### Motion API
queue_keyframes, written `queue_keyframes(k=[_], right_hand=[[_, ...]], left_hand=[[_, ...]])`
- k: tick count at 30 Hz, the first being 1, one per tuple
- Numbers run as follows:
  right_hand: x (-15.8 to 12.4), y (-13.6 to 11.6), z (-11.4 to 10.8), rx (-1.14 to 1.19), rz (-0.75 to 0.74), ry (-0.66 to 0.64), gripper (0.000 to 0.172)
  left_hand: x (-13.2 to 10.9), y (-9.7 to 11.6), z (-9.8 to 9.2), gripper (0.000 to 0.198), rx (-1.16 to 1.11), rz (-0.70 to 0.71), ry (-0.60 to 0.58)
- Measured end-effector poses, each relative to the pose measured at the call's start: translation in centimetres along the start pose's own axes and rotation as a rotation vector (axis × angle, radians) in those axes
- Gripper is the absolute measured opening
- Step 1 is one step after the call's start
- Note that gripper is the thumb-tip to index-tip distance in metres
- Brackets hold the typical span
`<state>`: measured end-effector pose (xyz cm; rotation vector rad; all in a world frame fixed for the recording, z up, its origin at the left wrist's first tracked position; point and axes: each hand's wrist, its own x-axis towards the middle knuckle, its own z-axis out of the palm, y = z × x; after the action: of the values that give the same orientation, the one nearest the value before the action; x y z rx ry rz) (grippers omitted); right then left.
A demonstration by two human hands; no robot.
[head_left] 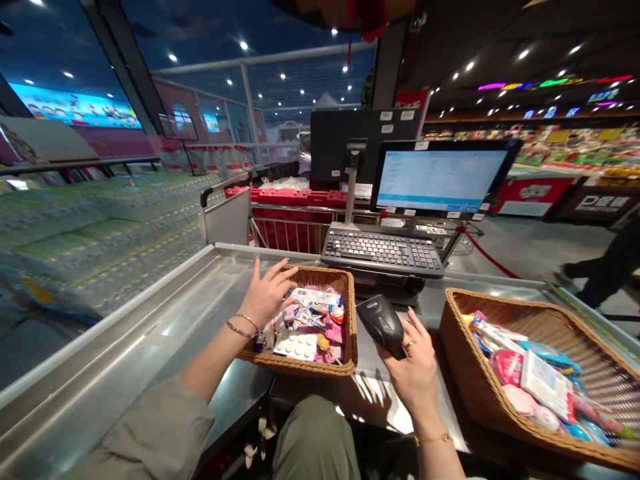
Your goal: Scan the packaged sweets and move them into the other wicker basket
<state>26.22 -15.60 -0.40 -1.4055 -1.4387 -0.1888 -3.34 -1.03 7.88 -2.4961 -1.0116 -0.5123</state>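
My right hand (414, 368) is closed around the handle of a black barcode scanner (381, 320), held above the steel checkout counter (165, 320). My left hand (267, 293) reaches into a wicker basket (350, 313) with its fingers spread, hovering over small packets of sweets and a blister card (296, 345). Nothing is gripped in that hand. A second, larger wicker basket (463, 373) at the right holds more packets, pink and blue.
A keyboard (383, 250) and a lit till screen (440, 179) stand behind the baskets. Red shopping baskets (295, 197) sit behind a rail. Stacked bottled water (90, 233) fills the left. A person's legs (605, 267) pass at far right.
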Motion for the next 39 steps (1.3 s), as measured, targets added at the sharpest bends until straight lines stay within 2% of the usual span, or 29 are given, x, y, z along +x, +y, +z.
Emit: queue_keyframes(k=[9, 18, 27, 39], right_hand=[[0.1, 0.0, -1.4, -0.061, -0.012, 0.081, 0.017], [0.0, -0.2, -2.8, -0.159, -0.002, 0.092, 0.017], [0.0, -0.1, -3.6, -0.189, 0.008, 0.125, 0.014], [0.2, -0.5, -3.8, -0.235, 0.018, 0.152, 0.017]], left_hand=[[2.6, 5.0, 0.3, 0.019, -0.09, -0.068, 0.151], [5.2, 9.2, 1.1, 0.021, -0.153, -0.104, 0.231], [6.8, 11.8, 2.6, 0.021, -0.179, -0.132, 0.275], [8.6, 14.7, 3.3, 0.022, -0.215, -0.169, 0.43]])
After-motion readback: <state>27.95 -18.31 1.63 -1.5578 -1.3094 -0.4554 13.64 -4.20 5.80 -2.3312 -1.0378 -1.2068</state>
